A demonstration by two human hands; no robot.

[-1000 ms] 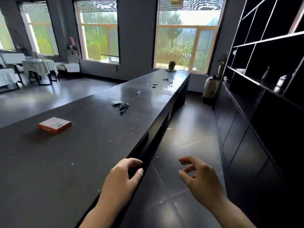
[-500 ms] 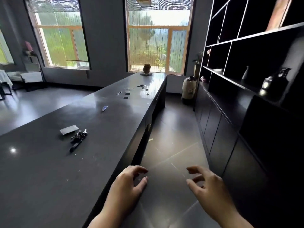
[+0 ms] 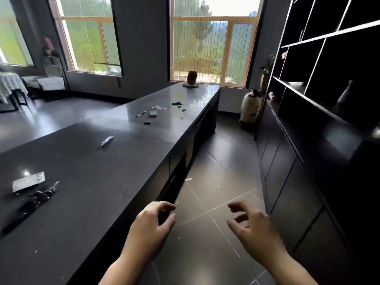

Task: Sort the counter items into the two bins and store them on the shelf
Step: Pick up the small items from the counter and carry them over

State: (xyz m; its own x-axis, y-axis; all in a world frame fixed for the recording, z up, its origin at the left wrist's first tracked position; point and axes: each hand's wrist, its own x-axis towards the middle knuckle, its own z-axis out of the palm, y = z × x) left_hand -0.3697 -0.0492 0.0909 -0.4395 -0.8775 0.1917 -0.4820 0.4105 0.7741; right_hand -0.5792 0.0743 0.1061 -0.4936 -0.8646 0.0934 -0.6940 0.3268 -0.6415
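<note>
A long dark counter (image 3: 115, 165) stretches away on my left. On it lie a white card (image 3: 28, 181) and a black bunch of keys (image 3: 35, 199) at the near left, a small blue-and-white tube (image 3: 107, 140) farther on, then a pen (image 3: 141, 113), a grey pad (image 3: 153, 113) and several small dark pieces (image 3: 181, 105) near the far end. My left hand (image 3: 153, 227) hovers just off the counter's edge, fingers curled and empty. My right hand (image 3: 253, 229) is over the floor, also empty with fingers apart. No bins are in view.
A tall black shelf unit (image 3: 329, 112) with open compartments and lower cabinet doors lines the right side. A tiled aisle (image 3: 216, 182) runs between it and the counter. A brown vase (image 3: 192, 77) stands at the counter's far end, a large pale jar (image 3: 250, 106) on the floor beyond.
The view has advanced along the counter: the orange box has dropped out of sight and the keys and card have slid to the near left. Both hands stay empty in front of me.
</note>
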